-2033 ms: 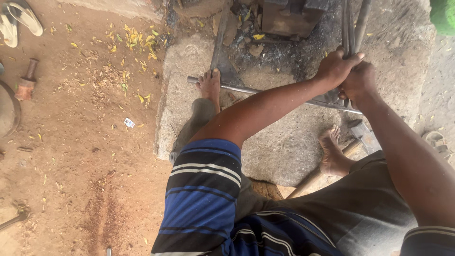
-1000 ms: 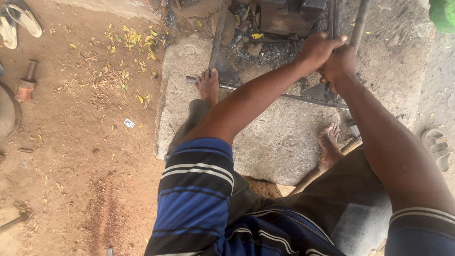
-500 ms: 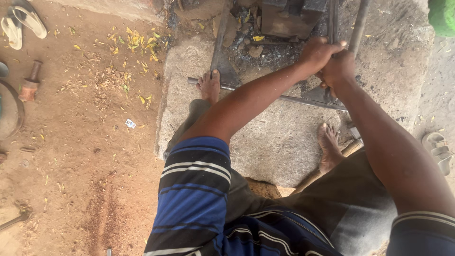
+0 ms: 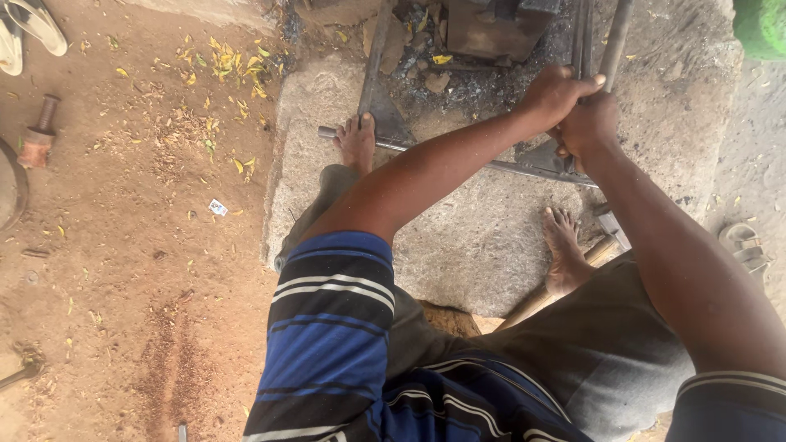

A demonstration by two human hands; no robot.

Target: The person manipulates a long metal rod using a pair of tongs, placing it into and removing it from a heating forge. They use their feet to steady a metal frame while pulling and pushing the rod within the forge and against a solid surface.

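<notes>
Gripping upright rods (image 4: pixel 614 41), both hands (image 4: pixel 573 110)

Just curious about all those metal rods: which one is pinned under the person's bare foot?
The long thin rod lying flat across the stone slab; the left foot rests on its end. The other rods stand upright, gripped by both hands.

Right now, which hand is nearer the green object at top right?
Right. The right hand grips the upright metal rods on the side toward the green object; the left hand grips them on the far side.
</notes>
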